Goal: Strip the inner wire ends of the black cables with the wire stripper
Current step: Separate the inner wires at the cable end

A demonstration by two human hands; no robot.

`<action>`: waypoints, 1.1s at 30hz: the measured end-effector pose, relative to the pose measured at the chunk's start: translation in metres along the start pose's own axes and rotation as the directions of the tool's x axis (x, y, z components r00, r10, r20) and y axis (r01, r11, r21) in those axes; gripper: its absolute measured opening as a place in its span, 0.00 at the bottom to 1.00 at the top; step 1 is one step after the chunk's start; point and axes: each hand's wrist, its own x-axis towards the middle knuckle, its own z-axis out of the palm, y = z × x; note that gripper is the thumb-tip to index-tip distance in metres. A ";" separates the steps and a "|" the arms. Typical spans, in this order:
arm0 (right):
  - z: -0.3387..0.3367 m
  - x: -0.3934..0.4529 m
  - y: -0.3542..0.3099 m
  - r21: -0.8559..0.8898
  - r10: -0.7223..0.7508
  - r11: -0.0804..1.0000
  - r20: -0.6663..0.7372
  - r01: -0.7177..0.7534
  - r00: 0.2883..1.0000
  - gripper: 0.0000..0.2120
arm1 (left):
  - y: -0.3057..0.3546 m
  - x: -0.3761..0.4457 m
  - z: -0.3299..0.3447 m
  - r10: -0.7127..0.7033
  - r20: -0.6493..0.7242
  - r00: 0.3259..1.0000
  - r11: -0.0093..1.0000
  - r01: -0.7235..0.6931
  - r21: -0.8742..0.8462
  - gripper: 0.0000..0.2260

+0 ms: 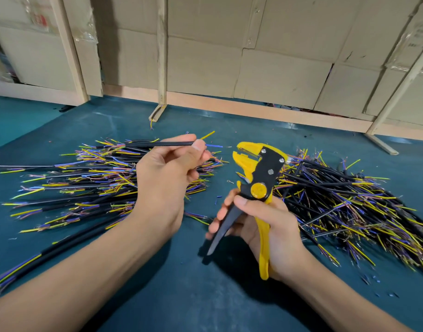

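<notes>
The black cable (pixel 167 144) I am working on lies level in my left hand (pixel 168 174), pinched between thumb and curled fingers near its right end, its body running out toward nine o'clock over the pile behind. From my fingertips a blue inner wire (pixel 214 146) pokes toward three o'clock and a yellow one (pixel 207 135) angles up toward one o'clock. The blue tip stops just short of the wire stripper (pixel 258 178), whose yellow head sits at three o'clock from it, mouth parted and facing the wire, not touching it. My right hand (pixel 265 226) grips the stripper from five o'clock, fingers wrapped round the black handle, palm against the yellow one, handles spread. On the blue worktop (pixel 157 283), one heap of cables (pixel 85 183) lies at nine o'clock of my left hand, another heap (pixel 349 207) at three o'clock of my right. Cardboard boxes (pixel 253 56) stand at twelve o'clock.
</notes>
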 end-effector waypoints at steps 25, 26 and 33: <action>0.002 0.002 -0.001 -0.031 0.020 0.999 0.075 -0.018 0.997 0.08 | -0.013 -0.010 0.008 0.104 0.064 0.993 0.983 -0.093 -0.159 0.09; 0.003 0.001 -0.001 -0.028 0.029 0.999 0.073 -0.027 0.997 0.09 | -0.013 -0.010 0.008 0.108 0.068 0.992 0.984 -0.097 -0.150 0.09; 0.005 -0.003 -0.006 -0.023 0.081 0.996 -0.063 -0.082 0.995 0.11 | -0.014 -0.008 0.005 0.212 0.018 0.977 0.965 -0.212 0.153 0.05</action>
